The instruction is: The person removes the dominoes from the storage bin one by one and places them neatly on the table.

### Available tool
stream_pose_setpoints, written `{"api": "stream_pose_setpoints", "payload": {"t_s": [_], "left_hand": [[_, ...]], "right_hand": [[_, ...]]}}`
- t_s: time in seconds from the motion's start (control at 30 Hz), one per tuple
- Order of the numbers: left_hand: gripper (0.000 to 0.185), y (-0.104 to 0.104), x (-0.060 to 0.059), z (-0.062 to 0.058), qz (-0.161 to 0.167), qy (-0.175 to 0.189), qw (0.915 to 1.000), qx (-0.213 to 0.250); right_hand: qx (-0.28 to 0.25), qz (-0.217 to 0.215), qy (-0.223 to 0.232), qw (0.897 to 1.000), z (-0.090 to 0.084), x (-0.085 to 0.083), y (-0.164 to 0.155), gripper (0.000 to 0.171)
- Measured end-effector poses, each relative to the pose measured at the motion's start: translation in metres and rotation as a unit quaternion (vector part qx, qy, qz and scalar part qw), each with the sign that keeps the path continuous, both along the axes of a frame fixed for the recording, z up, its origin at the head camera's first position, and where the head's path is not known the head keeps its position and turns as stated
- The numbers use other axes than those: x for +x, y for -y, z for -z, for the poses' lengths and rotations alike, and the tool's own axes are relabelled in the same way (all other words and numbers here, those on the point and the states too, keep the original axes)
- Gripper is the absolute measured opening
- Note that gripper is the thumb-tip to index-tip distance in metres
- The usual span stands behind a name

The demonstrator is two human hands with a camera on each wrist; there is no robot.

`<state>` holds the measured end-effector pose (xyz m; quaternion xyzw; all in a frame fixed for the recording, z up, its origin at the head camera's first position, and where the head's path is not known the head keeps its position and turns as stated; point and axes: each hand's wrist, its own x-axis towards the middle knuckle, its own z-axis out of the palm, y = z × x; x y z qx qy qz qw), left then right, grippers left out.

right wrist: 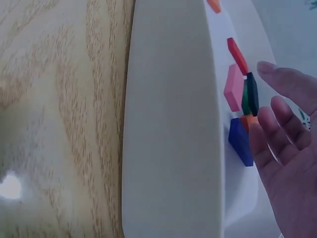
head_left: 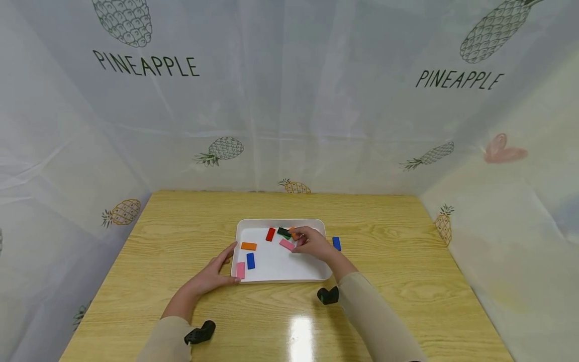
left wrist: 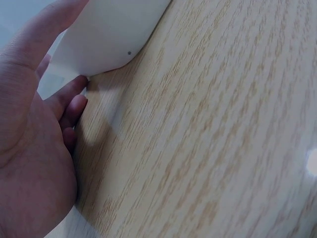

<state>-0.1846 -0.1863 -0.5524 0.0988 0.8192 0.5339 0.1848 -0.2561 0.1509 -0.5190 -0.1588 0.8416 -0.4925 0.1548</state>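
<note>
A shallow white tray (head_left: 280,274) lies on the table with small flat blocks in it. My left hand (head_left: 212,276) rests against its left end, thumb by the front corner and fingers along the side. Over the tray's right half is my right hand (head_left: 314,245), loosely bent in the right wrist view with nothing visibly pinched. Near its fingertips are a pink block (head_left: 287,245), a black block (head_left: 283,232), a green block (right wrist: 245,98) and an orange block (head_left: 294,234). A blue block (right wrist: 240,142) lies close beside the fingers, hidden by the hand in the head view.
A red block (head_left: 270,235), an orange block (head_left: 248,246), a blue block (head_left: 251,261) and a pink block (head_left: 240,270) lie elsewhere in the tray. Another blue block (head_left: 336,244) sits on the wooden table (head_left: 384,281), just right of the tray. Pineapple-print curtains surround the table.
</note>
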Motion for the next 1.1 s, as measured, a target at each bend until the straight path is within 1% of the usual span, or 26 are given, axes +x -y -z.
{"api": "stream_pose_setpoints", "payload": {"t_s": [0.1, 0.2, 0.4, 0.6, 0.77, 0.93, 1.1], "left_hand": [[0.105, 0.0, 0.0, 0.0, 0.003, -0.003, 1.0, -0.002], [0.105, -0.001, -0.001, 0.0, 0.007, -0.006, 1.0, -0.001], [0.105, -0.001, -0.002, 0.0, 0.008, -0.012, 0.9999, 0.001], [0.105, -0.001, -0.001, 0.001, 0.007, -0.01, 0.9999, 0.006], [0.104, -0.001, -0.001, 0.0, 0.004, -0.006, 1.0, 0.0], [0.103, -0.001, 0.0, -0.001, 0.0, -0.004, 1.0, -0.003], [0.103, -0.001, 0.001, -0.002, -0.003, -0.003, 1.0, 0.002]], "right_hand": [[0.009, -0.011, 0.002, 1.0, 0.003, -0.004, 0.003, 0.048], [0.029, -0.02, -0.001, 0.999, 0.006, -0.008, 0.005, 0.046], [0.064, -0.018, 0.003, 0.998, 0.011, -0.016, 0.009, 0.043], [0.108, -0.039, 0.011, 0.993, 0.008, -0.022, 0.011, 0.043], [0.124, -0.07, 0.012, 0.99, 0.006, -0.027, 0.011, 0.045], [0.162, -0.097, 0.004, 0.982, 0.003, -0.031, 0.013, 0.047], [0.169, -0.105, 0.004, 0.98, 0.002, -0.033, 0.014, 0.046]]}}
